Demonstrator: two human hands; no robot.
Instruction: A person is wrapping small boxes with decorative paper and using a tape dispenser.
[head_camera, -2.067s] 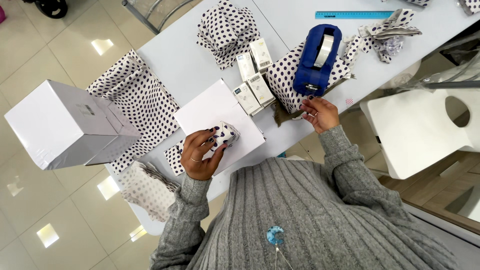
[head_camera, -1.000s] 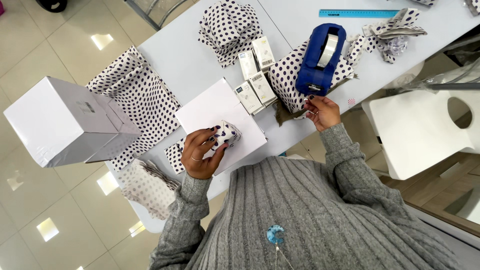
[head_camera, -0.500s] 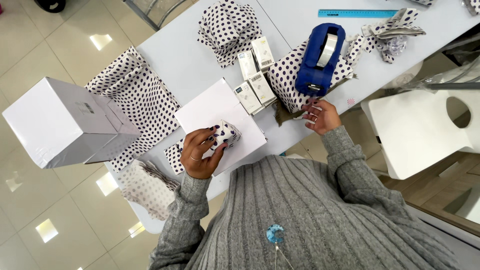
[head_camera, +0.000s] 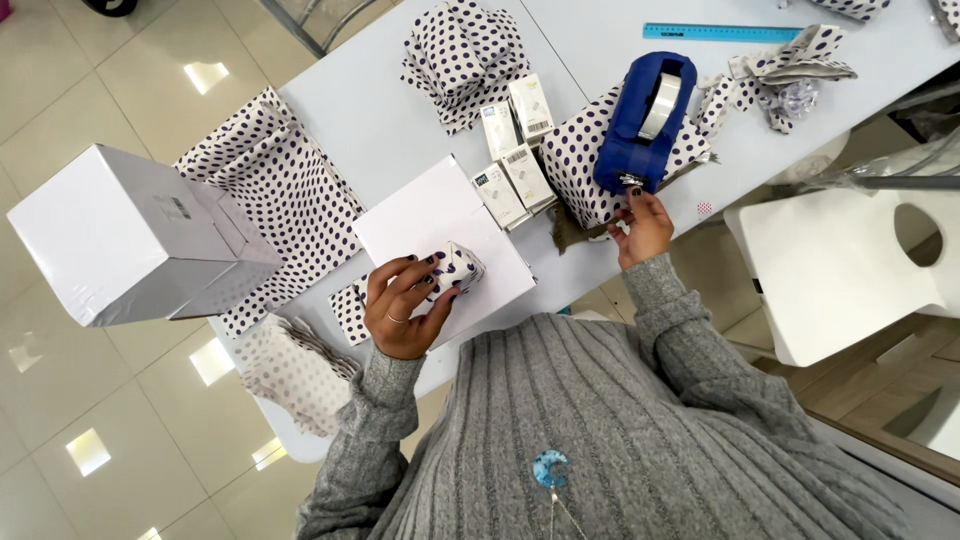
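My left hand (head_camera: 400, 305) is closed around a small box wrapped in white paper with dark dots (head_camera: 455, 268), holding it down on a white flat sheet (head_camera: 430, 215) at the table's near edge. My right hand (head_camera: 642, 228) reaches up to the cutter end of a blue tape dispenser (head_camera: 640, 120), and its fingertips pinch at the tape end there. The dispenser stands on a larger dotted wrapped parcel (head_camera: 580, 160).
Several small white cartons (head_camera: 515, 160) lie between the sheet and the parcel. Dotted paper (head_camera: 285, 195) covers the table's left part, with more crumpled dotted paper (head_camera: 460, 55) at the back. A big white box (head_camera: 120, 235) is at left, a blue ruler (head_camera: 720, 32) behind, a white chair (head_camera: 850, 270) at right.
My right hand has moved slightly up from the table edge to the dispenser's cutter. The left hand and the small wrapped box have stayed in place.
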